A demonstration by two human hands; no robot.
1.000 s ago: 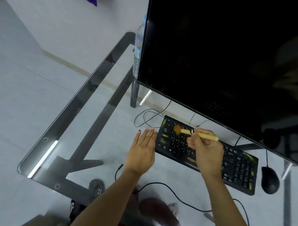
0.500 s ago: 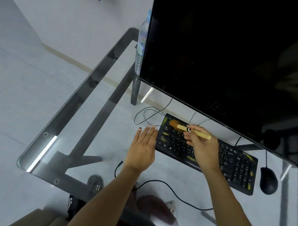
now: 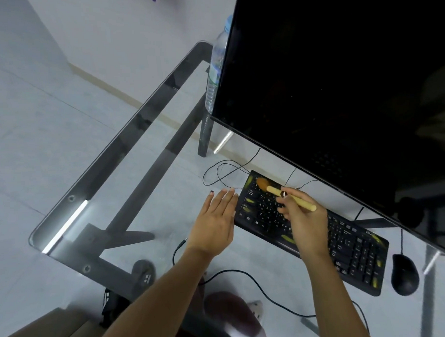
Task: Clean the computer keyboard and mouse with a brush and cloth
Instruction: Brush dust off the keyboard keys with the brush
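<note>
We count one keyboard [image 3: 312, 230] on one glass table [image 3: 96, 188]. One mouse [image 3: 404, 274] lies just right of the keyboard. One brush [image 3: 283, 192], pinched in our right hand [image 3: 306, 221], touches the keyboard's far left corner. Our left hand [image 3: 214, 222] lies flat, fingers straight, beside the keyboard's left end. Behind the keyboard: one monitor [image 3: 339, 88], one bottle [image 3: 215, 67].

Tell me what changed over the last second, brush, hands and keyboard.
The right hand, gripping the brush, swept its bristles from the upper-left keys toward the far-left corner of the keyboard. The left hand stayed flat, fingers straight, at the keyboard's left end; keyboard and mouse did not move.
</note>
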